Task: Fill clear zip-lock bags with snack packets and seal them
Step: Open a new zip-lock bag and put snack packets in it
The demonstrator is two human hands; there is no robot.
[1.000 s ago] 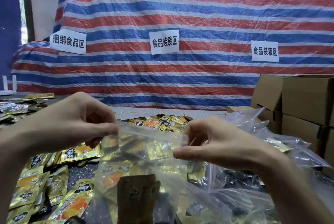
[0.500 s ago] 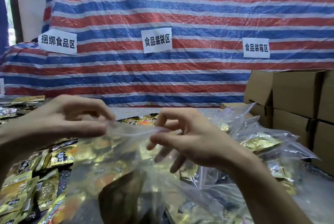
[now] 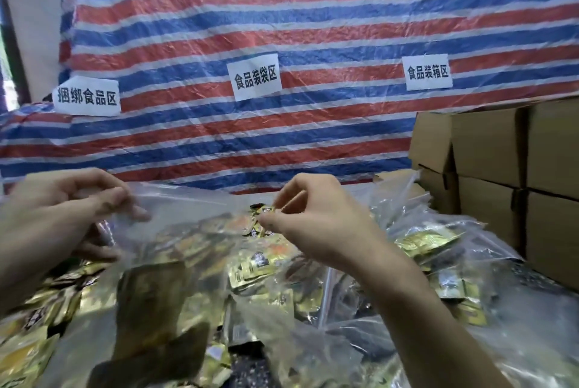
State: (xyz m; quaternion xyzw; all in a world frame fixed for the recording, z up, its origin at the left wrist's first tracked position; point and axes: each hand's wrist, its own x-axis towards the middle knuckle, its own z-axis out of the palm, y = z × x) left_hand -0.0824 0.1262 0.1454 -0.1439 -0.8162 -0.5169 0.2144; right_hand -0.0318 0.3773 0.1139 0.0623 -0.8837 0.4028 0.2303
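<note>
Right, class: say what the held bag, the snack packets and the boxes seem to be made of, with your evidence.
Bag: thin clear plastic film; contents show through, and it creases. Snack packets: probably metallised foil; gold and glossy. Boxes: likely cardboard; matte brown, folded flaps.

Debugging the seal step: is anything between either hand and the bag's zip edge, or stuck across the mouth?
Nothing visible. The left hand pinches the clear bag at the left end of its top edge; the right hand appears to pinch the right end. The snack packets inside sit below that edge.
</note>
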